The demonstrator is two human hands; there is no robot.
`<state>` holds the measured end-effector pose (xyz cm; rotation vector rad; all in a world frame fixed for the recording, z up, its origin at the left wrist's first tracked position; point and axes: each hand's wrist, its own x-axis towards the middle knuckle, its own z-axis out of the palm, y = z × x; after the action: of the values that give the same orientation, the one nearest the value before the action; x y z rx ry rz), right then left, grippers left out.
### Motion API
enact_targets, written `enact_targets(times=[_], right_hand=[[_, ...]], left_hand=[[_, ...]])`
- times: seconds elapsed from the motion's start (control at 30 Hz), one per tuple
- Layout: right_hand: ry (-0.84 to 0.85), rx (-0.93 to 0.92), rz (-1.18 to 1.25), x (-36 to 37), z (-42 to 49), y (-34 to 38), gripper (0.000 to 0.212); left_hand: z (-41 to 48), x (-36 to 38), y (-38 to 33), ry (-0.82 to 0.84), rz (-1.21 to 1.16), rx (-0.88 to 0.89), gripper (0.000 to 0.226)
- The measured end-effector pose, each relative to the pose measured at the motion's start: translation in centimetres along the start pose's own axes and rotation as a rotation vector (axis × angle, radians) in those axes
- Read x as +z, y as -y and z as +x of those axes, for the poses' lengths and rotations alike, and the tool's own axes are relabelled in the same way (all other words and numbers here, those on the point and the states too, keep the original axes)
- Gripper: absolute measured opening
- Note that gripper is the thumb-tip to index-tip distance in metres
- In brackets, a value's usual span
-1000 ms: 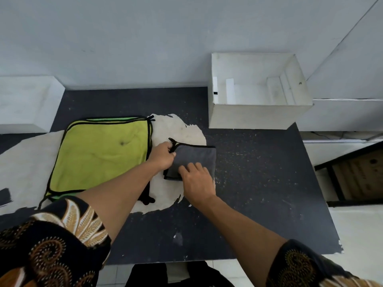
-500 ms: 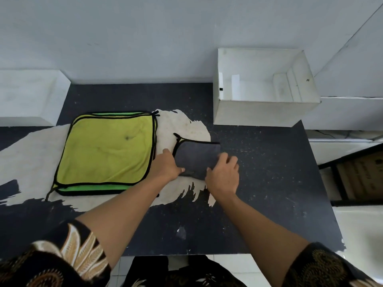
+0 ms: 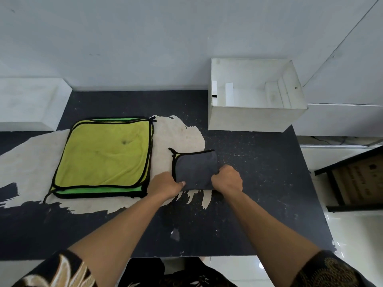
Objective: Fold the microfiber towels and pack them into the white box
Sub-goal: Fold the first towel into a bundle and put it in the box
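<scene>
The folded grey microfiber towel (image 3: 194, 168) lies on the black table (image 3: 259, 204), in front of the white box (image 3: 255, 119) and a little to its left. Both hands grip it at its near edge. The left hand (image 3: 165, 186) pinches the left corner with the thumb on top, and the right hand (image 3: 227, 180) has its fingers curled round the right corner. Holding both corners probably keeps the layers together so the fold survives being lifted. The box stands open-topped and no towel shows inside it, so this would likely be the first one packed. Farther left of the box, the stack of yellow-green towels (image 3: 103, 154) lies flat and unfolded, seemingly waiting its turn.
</scene>
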<state>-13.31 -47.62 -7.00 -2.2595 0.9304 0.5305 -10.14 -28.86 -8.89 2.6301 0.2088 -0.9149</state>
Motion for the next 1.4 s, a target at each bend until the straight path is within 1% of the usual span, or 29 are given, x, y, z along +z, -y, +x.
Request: enact_targets(times=[0.07,0.13,0.17,0.2,0.23,0.27,0.3,0.33,0.4,0.47,0.53,0.6,0.67,0.77,0.83,0.9,0.97,1.1,1.2,1.3,1.4], right_hand=[[-0.018,0.004,-0.005,-0.1,0.0,0.1,0.034],[-0.028,0.013,-0.02,-0.1,-0.1,0.0,0.037],[-0.029,0.017,-0.023,0.0,-0.1,-0.1,0.035],[-0.027,0.018,-0.023,0.0,-0.1,-0.1,0.032],[-0.025,0.018,-0.017,0.0,-0.1,-0.2,0.028],[-0.022,0.016,-0.006,0.0,-0.1,-0.2,0.025],[-0.017,0.013,0.008,0.0,-0.1,-0.1,0.025],[-0.013,0.01,0.02,-0.1,-0.2,0.0,0.027],[-0.009,0.006,0.028,-0.2,-0.3,0.2,0.033],[-0.005,0.006,0.039,-0.4,-0.3,0.4,0.035],[-0.007,-0.011,0.072,-0.5,-0.5,0.3,0.036],[-0.021,-0.055,0.109,-0.5,-0.8,0.1,0.037],[-0.038,-0.121,0.12,-0.2,-1.2,-0.1,0.039],[-0.093,-0.272,0.096,0.5,-1.9,-0.4,0.041],[-0.151,-0.366,0.087,0.9,-2.2,-0.6,0.039],[-0.209,-0.418,0.056,1.1,-2.4,-0.9,0.031],[-0.257,-0.45,0.03,1.3,-2.7,-1.3,0.02],[-0.329,-0.538,-0.011,1.7,-3.4,-1.2,0.015],[-0.305,-0.64,-0.045,2.5,-4.0,-0.1,0.015],[-0.256,-0.747,-0.028,3.7,-4.8,1.3,0.012],[-0.207,-0.792,-0.029,5.0,-5.2,2.2,0.013]], left_hand=[[-0.4,-0.4,-0.4,-0.076,0.088,-0.028,0.046],[-0.8,-1.0,-0.8,-0.228,0.142,-0.004,0.044],[-0.8,-1.2,-0.9,-0.319,0.158,0.066,0.04],[-0.7,-1.2,-1.1,-0.388,0.152,0.177,0.037],[-0.5,-1.3,-1.5,-0.409,0.122,0.306,0.031],[-0.5,-1.4,-2.0,-0.383,0.078,0.421,0.026],[-0.4,-1.4,-2.7,-0.326,0.029,0.498,0.023],[-0.4,-1.4,-3.6,-0.258,-0.019,0.532,0.021],[0.0,-1.3,-5.7,-0.14,-0.129,0.486,0.024],[0.8,-1.3,-7.8,-0.063,-0.178,0.364,0.028],[1.6,-1.2,-9.6,-0.064,-0.107,0.285,0.03],[2.1,-1.0,-11.0,-0.135,-0.017,0.235,0.032],[2.2,-0.9,-12.0,-0.192,0.036,0.211,0.041],[2.5,-0.9,-12.8,-0.164,0.077,0.173,0.061],[2.6,-1.1,-13.1,-0.133,0.098,0.157,0.065],[2.6,-1.0,-13.5,-0.145,0.112,0.165,0.06],[2.5,-1.0,-13.6,-0.173,0.089,0.175,0.049],[2.4,-2.6,-12.3,-0.133,-0.019,0.189,0.043],[2.7,-4.2,-9.8,-0.112,-0.072,0.178,0.042],[3.2,-5.3,-7.0,-0.098,-0.127,0.155,0.04],[3.7,-5.7,-4.7,-0.098,-0.191,0.144,0.033]])
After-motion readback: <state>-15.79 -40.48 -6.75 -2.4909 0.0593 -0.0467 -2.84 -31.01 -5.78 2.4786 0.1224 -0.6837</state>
